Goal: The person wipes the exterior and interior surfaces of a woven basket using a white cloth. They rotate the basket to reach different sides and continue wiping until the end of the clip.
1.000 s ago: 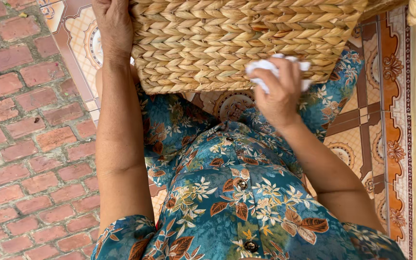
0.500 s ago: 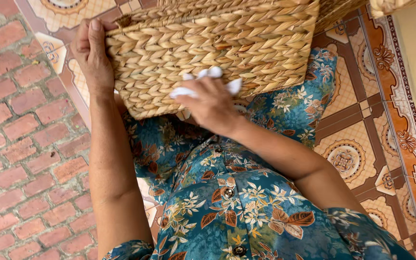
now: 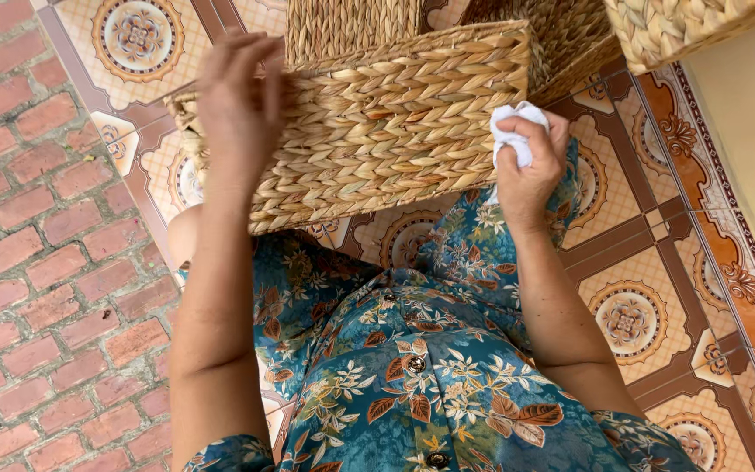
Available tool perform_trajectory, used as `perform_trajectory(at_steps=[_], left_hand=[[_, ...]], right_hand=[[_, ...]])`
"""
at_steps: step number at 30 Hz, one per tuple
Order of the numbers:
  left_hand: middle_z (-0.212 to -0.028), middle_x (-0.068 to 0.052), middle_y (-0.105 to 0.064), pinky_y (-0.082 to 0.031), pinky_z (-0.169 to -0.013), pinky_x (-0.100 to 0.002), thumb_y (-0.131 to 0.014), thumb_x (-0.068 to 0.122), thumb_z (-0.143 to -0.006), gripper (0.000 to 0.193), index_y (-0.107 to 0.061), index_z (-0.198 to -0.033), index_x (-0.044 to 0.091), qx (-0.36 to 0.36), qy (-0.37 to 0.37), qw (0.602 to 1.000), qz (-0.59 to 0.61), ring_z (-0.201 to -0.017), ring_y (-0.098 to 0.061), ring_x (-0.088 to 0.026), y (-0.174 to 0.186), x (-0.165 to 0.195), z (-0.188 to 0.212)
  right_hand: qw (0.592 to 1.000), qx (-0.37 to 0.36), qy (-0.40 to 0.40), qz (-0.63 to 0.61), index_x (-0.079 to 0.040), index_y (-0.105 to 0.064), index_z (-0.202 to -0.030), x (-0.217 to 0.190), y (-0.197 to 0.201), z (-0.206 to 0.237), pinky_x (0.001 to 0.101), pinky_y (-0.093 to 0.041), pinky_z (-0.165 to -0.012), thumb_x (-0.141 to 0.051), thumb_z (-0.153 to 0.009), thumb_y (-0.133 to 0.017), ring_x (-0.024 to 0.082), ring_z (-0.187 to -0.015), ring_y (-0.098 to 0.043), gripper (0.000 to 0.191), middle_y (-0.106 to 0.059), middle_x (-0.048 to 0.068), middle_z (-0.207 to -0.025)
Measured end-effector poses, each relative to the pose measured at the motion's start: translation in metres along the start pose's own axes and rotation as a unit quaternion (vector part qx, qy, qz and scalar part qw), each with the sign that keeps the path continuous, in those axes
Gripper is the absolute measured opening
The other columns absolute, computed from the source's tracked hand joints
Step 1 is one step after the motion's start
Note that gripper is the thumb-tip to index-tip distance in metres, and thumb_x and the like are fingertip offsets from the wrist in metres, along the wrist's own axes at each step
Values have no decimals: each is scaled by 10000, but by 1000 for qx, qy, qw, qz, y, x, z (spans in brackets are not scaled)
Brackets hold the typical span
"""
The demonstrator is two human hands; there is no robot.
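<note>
I keep my left hand (image 3: pixel 242 105) spread flat on the rectangular woven straw basket (image 3: pixel 377 131) over my lap to steady it, while my right hand (image 3: pixel 530 166), its grip pinching a crumpled white cloth (image 3: pixel 514 129), should wipe along the weave.

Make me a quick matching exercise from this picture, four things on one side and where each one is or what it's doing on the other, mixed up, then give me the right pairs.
Things:
1. left hand
2. right hand
3. woven basket
4. red brick paving

Places or states:
A. held over the lap, above the floral dress
B. closed around a white cloth
C. along the left edge of the view
D. fingers spread on the basket's left end

Pairs: 1-D, 2-B, 3-A, 4-C
</note>
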State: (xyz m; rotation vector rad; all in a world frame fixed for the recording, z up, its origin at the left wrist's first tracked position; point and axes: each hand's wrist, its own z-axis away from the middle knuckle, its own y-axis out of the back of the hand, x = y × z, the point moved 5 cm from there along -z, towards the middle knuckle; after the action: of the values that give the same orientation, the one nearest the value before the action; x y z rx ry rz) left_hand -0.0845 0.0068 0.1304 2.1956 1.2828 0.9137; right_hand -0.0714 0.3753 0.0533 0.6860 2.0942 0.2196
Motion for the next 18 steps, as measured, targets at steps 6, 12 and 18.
perform_trajectory(at_steps=[6, 12, 18], left_hand=[[-1147, -182, -722, -583, -920, -378, -697, 190, -1000, 296, -697, -1226, -2, -75, -54, 987, 134, -1007, -715, -285, -115, 107, -42], [-764, -92, -713, -537, -516, -363, -519, 400, -1025, 369, -713, -1014, 86, -133, -36, 990, 20, -590, -676, -214, -189, 165, -61], [-681, -77, -685, -500, -439, -370, -489, 429, -1038, 407, -635, -828, 113, -139, -15, 990, 0, -504, -655, -211, -192, 157, -58]], right_hand=[[999, 23, 5, -27, -50, -708, -1054, 1, -2, 5, 369, -541, -984, 133, -806, -595, 273, -1112, -633, 328, -593, 119, -1155], [999, 33, 21, -10, -47, -704, -1057, -4, -2, 9, 378, -530, -988, 128, -789, -601, 278, -1100, -635, 337, -614, 124, -1137], [998, 33, -2, -50, -51, -709, -1067, -2, -4, 11, 370, -530, -974, 116, -801, -604, 264, -1091, -631, 331, -610, 119, -1140]])
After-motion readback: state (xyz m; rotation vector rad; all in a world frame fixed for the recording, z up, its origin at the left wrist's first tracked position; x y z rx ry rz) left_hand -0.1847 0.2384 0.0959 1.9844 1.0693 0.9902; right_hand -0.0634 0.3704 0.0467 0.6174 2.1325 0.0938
